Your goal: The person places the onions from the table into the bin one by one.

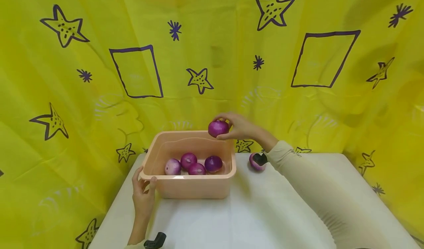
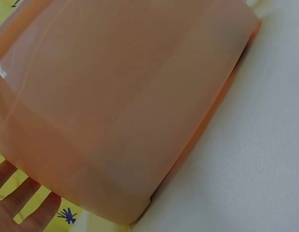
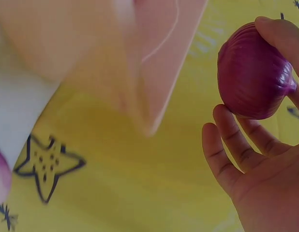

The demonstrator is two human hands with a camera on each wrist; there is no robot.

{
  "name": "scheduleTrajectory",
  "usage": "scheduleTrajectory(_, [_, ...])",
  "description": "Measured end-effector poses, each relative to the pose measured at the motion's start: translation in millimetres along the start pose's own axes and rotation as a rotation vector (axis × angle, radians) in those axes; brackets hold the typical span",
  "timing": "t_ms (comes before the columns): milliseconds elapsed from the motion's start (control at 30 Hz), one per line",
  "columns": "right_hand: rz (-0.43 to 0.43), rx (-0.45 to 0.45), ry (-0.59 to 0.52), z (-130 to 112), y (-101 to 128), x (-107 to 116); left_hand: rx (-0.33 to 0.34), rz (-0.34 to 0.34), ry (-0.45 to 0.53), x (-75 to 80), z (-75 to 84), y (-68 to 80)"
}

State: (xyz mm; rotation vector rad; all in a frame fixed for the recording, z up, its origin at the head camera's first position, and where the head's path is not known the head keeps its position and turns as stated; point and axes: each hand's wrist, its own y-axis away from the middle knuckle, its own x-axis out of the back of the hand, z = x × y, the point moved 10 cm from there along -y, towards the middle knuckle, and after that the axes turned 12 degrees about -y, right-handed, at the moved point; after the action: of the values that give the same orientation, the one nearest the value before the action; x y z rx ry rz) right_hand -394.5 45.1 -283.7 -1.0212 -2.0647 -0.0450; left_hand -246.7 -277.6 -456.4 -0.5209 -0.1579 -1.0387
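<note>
A peach-coloured plastic bin (image 1: 192, 188) stands on the white table with several red onions (image 1: 188, 160) on its floor. My left hand (image 1: 143, 194) grips the bin's front left corner, thumb on the front and fingers at the left side. Up close in the left wrist view, the bin's wall fills most of the picture, with the fingers (image 2: 40, 208) at its edge. Over the back right rim, my right hand (image 1: 236, 127) holds a red onion (image 1: 218, 128) between thumb and fingers. That held onion (image 3: 253, 72) is raised clear of the bin in the right wrist view.
Another red onion (image 1: 255, 165) lies on the table right of the bin, partly covered by the dark wrist camera (image 1: 260, 159). Behind the white table (image 1: 281, 205) hangs a yellow curtain (image 1: 225, 57) with drawn stars and squares.
</note>
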Motion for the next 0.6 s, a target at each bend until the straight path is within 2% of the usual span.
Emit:
scheduleTrajectory(267, [-0.035,0.034,0.025,-13.2,-27.8,-39.7,0.017,-0.01,-0.004,-1.4,-3.3,0.0])
scheduleTrajectory(600, [-0.084,-0.004,0.016,-4.7,-42.1,-79.1,0.005,-0.006,-0.002,-1.2,0.3,0.2])
